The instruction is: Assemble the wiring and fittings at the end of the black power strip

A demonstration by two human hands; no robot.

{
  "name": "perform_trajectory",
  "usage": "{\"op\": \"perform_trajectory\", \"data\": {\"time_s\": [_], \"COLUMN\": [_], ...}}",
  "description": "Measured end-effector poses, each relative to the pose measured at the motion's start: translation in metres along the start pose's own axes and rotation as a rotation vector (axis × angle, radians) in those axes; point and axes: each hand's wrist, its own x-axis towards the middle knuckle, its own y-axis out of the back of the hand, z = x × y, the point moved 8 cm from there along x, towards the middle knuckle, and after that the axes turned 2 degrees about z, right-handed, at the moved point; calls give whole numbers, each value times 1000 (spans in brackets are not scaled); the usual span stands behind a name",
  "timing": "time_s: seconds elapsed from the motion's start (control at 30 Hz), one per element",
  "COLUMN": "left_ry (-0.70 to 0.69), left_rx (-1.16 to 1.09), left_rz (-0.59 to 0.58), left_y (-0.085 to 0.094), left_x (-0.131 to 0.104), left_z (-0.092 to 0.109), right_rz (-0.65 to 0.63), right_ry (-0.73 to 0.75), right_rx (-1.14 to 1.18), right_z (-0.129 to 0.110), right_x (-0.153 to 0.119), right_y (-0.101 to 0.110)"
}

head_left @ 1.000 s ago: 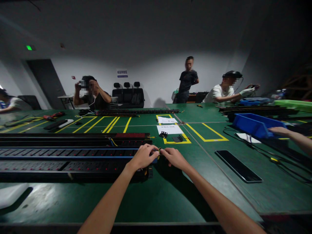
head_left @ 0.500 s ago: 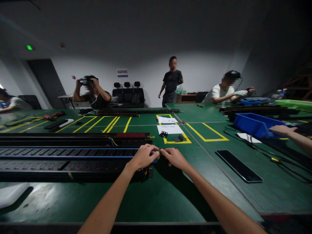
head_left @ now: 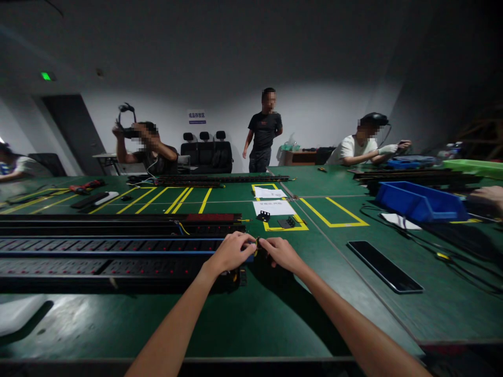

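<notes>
A long power strip with blue edges (head_left: 118, 245) lies across the table, its right end under my left hand (head_left: 232, 252). The fingers of that hand are closed around the strip's end. My right hand (head_left: 281, 252) faces it with thumb and fingers pinched at a small yellow-and-black part (head_left: 257, 246) sticking out there. Most of this part is hidden by the fingertips, and I cannot tell its kind. Nearer me lies a black power strip (head_left: 153, 267). Beyond the blue one are more black strips (head_left: 118, 224), with a yellow wire (head_left: 183, 228) loose on top.
Two black brackets (head_left: 288, 223) lie by paper sheets (head_left: 273, 208) in a yellow-taped box. To the right are a phone (head_left: 385, 266), black cables (head_left: 428, 251) and a blue bin (head_left: 420, 201). Another person's hand (head_left: 489, 196) is beside the bin. Several people are around the table.
My hands stay nearly where they were. The other person's hand at right has moved off the blue bin's edge. Across the table, a person has lifted a headset upward; the standing person has shifted left.
</notes>
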Motion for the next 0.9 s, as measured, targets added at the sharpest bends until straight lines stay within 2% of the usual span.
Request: {"op": "perform_trajectory", "data": {"time_s": [0.9], "left_ry": [-22], "left_rx": [-7], "left_rz": [8], "left_y": [0], "left_x": [2], "left_z": [-1], "right_rz": [-15], "right_ry": [9], "right_rx": [162], "right_z": [7], "right_x": [5], "right_y": [-9]}}
